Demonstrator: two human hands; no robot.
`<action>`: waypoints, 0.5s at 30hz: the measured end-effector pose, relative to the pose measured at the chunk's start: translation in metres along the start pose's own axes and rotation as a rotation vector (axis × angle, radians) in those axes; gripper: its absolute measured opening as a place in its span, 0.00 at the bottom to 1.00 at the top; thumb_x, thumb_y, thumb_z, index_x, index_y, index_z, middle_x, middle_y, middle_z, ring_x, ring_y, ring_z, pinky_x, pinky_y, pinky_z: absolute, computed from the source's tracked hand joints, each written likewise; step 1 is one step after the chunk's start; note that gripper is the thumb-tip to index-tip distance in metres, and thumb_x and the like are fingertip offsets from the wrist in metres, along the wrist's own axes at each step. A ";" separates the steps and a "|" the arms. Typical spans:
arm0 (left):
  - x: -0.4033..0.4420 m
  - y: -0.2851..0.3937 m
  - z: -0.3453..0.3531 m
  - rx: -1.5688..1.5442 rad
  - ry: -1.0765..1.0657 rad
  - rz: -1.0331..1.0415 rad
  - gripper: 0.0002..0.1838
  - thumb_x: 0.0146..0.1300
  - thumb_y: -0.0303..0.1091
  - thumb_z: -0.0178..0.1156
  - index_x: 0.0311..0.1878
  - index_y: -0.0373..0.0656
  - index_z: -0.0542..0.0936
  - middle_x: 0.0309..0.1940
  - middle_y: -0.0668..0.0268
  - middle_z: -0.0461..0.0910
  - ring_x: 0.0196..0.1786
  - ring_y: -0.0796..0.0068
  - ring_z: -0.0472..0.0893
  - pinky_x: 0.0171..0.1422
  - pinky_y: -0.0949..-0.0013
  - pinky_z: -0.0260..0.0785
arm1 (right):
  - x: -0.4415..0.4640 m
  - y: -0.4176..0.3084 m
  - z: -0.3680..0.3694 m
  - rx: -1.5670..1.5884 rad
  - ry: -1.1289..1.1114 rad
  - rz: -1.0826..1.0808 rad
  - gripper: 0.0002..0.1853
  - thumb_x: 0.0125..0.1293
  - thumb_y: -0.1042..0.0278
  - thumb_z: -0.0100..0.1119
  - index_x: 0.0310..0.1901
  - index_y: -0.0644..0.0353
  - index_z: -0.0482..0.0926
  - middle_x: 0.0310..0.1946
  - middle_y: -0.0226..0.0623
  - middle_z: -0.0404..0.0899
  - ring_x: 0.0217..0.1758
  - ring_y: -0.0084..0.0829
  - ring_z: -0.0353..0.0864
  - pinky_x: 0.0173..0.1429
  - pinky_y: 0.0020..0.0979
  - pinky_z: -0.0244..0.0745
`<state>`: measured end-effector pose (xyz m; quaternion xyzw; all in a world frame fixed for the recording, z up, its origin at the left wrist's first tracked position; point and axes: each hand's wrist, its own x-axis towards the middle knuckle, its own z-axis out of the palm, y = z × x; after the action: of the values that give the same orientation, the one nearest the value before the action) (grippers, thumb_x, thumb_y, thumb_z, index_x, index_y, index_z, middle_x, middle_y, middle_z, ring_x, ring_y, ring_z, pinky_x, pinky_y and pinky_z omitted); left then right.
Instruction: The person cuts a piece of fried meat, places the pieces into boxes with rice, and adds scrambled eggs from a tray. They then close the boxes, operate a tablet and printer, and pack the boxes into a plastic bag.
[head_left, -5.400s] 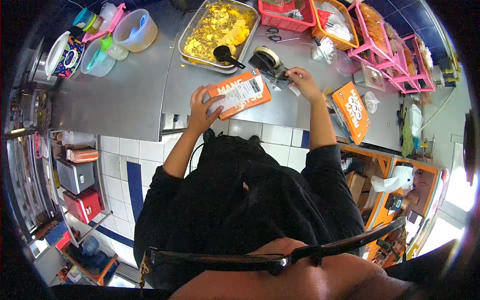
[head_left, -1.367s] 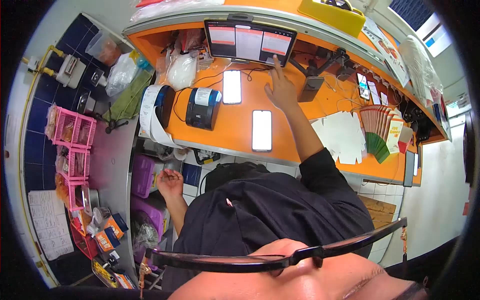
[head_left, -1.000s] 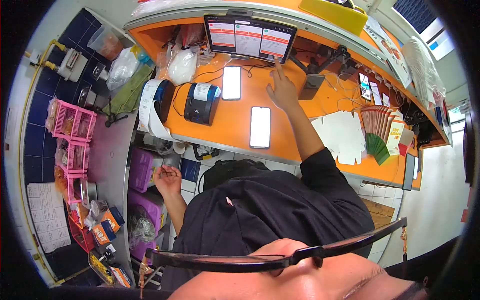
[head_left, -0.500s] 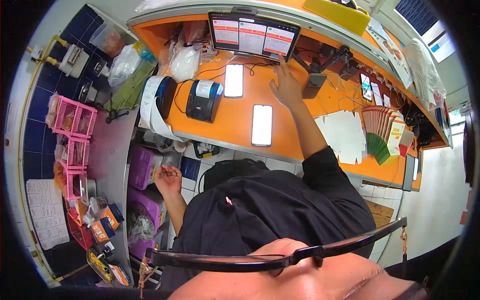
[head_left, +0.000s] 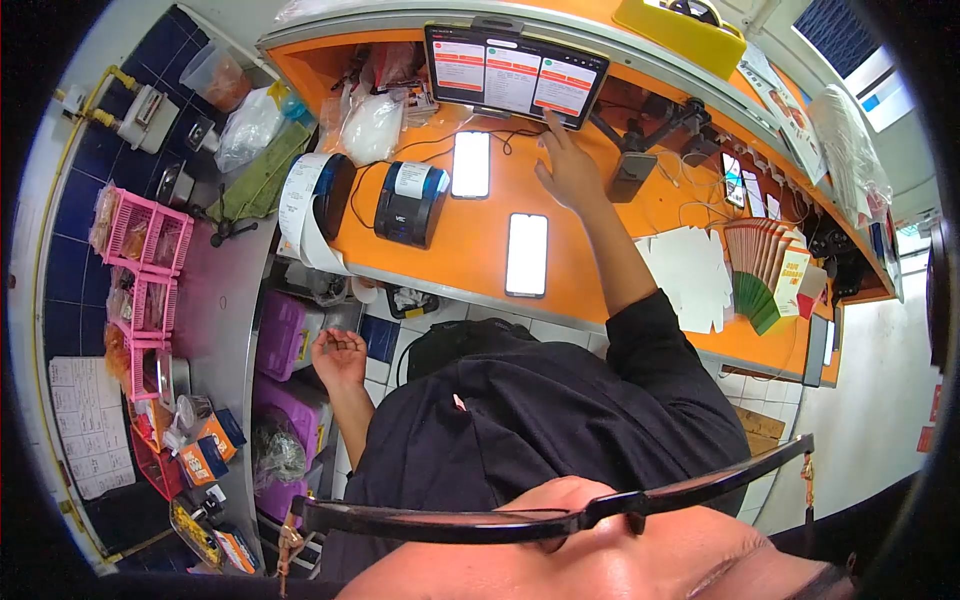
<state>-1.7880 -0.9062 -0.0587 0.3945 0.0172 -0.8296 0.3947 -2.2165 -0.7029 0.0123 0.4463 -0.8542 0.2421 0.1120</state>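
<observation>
A tablet [head_left: 513, 75] stands upright at the back of the orange counter, its lit screen split into white and orange columns. My right hand [head_left: 572, 172] reaches up to the lower edge of that screen with the index finger stretched out; whether the fingertip touches the glass I cannot tell. Nothing is held in it. Low on the left, my left hand [head_left: 341, 358] hangs palm up beside my body, empty, its fingers loosely bent. Two phones with bright white screens lie on the counter, an upper phone [head_left: 471, 165] and a lower phone [head_left: 526, 255].
A black label printer [head_left: 410, 205] sits left of the phones, near another printer with a long paper strip [head_left: 292, 215]. Folded white cardboard [head_left: 686, 275] and fanned printed cartons [head_left: 765, 265] lie at the right. Pink baskets [head_left: 150, 235] and purple bins [head_left: 287, 335] are on the left.
My right index finger has shifted slightly left along the tablet's lower edge. My left hand keeps its pose, and the whole view has moved a little.
</observation>
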 end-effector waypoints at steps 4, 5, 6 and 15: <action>-0.003 -0.002 0.003 -0.020 0.008 0.004 0.04 0.55 0.31 0.59 0.31 0.45 0.75 0.27 0.72 0.78 0.33 0.77 0.78 0.45 0.65 0.70 | 0.013 -0.002 -0.021 0.058 0.142 -0.001 0.14 0.53 0.68 0.57 0.43 0.60 0.72 0.70 0.39 0.55 0.45 0.44 0.79 0.45 0.42 0.76; -0.004 -0.001 0.003 -0.018 0.000 0.010 0.04 0.55 0.31 0.59 0.31 0.45 0.75 0.27 0.72 0.78 0.33 0.77 0.78 0.45 0.65 0.70 | 0.017 -0.004 -0.028 0.060 0.140 -0.006 0.14 0.53 0.68 0.57 0.43 0.60 0.72 0.70 0.39 0.55 0.45 0.44 0.79 0.45 0.42 0.76; -0.004 -0.001 0.002 -0.022 0.002 0.014 0.04 0.55 0.31 0.59 0.31 0.45 0.75 0.27 0.72 0.78 0.33 0.77 0.78 0.45 0.65 0.70 | 0.020 -0.006 -0.035 0.063 0.182 0.012 0.14 0.53 0.69 0.57 0.43 0.60 0.72 0.70 0.39 0.55 0.45 0.44 0.79 0.45 0.42 0.76; 0.003 0.003 -0.016 -0.022 0.031 0.020 0.03 0.55 0.31 0.60 0.31 0.45 0.75 0.27 0.72 0.78 0.33 0.77 0.78 0.45 0.65 0.70 | 0.020 -0.036 -0.002 0.085 0.071 -0.120 0.16 0.51 0.70 0.58 0.44 0.59 0.72 0.70 0.38 0.56 0.42 0.41 0.80 0.40 0.40 0.77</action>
<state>-1.7770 -0.9049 -0.0708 0.4030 0.0286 -0.8193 0.4069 -2.1984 -0.7329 0.0335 0.4922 -0.8103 0.2867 0.1374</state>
